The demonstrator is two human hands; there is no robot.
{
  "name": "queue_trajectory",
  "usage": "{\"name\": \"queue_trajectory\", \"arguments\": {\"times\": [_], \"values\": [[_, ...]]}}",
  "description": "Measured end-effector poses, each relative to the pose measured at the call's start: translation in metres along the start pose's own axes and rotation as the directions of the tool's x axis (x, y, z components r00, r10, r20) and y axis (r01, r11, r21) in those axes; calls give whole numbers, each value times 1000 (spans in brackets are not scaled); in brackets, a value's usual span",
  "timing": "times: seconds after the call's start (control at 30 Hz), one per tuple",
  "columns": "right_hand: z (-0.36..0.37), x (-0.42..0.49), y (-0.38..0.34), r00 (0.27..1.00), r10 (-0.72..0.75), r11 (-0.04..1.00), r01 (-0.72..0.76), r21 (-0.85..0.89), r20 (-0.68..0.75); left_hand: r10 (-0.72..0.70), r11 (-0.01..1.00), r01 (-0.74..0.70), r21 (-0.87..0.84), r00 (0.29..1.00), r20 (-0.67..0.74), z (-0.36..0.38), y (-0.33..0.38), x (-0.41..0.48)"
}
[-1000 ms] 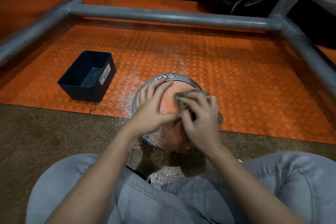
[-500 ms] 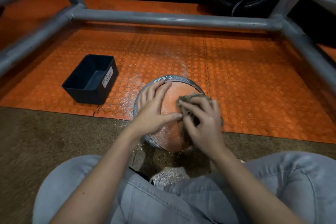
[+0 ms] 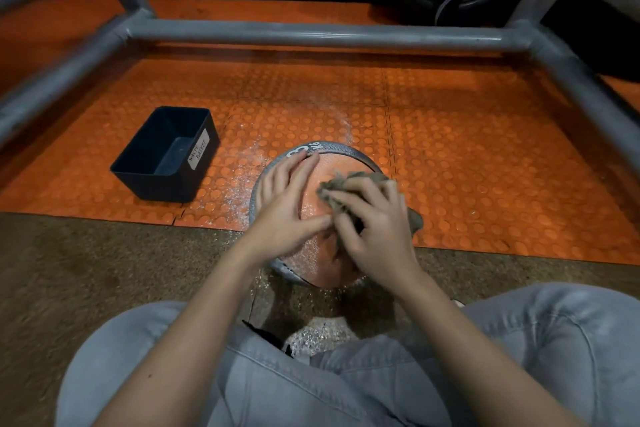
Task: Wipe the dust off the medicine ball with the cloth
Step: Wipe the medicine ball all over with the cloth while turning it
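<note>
An orange and grey medicine ball (image 3: 323, 168) marked 3 KG sits on the floor between my knees, at the edge of the orange mat. My left hand (image 3: 289, 204) lies flat on its left side with straight fingers, steadying it. A crumpled grey-brown cloth (image 3: 349, 180) is bunched under my right hand (image 3: 372, 222), whose curled fingers press it onto the ball's top right. White dust speckles the ball's near side and the floor around it. The ball's right half is hidden by my hand and the cloth.
A dark bin labelled waste basket (image 3: 166, 154) stands on the studded orange mat (image 3: 485, 156) left of the ball. Grey metal frame tubes (image 3: 311, 33) run across the back and down both sides. My knees in grey jeans (image 3: 311, 374) fill the foreground on brown carpet.
My right hand with the cloth has shifted slightly over the ball's top right. The left hand has kept its place on the ball.
</note>
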State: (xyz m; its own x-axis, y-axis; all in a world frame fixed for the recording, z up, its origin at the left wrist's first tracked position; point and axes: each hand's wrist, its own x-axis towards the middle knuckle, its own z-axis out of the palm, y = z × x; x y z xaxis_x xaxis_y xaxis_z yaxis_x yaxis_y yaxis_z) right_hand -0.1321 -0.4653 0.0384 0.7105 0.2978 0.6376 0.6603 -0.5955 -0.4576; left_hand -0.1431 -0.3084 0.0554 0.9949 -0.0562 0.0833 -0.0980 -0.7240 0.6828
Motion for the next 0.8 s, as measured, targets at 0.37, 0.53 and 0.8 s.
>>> {"name": "queue_trajectory", "arguments": {"times": [0.37,0.53,0.8], "values": [[-3,19,12,969,246,969,-246,36,0,60,987,-40,154,990,-125,19,13,-6],[-8,20,21,974,227,963,-227,148,13,19,999,-21,-44,999,-43,-1,11,-6],[-33,31,61,883,455,770,-456,445,117,-64,990,85,-111,981,185,-4,6,4]]}}
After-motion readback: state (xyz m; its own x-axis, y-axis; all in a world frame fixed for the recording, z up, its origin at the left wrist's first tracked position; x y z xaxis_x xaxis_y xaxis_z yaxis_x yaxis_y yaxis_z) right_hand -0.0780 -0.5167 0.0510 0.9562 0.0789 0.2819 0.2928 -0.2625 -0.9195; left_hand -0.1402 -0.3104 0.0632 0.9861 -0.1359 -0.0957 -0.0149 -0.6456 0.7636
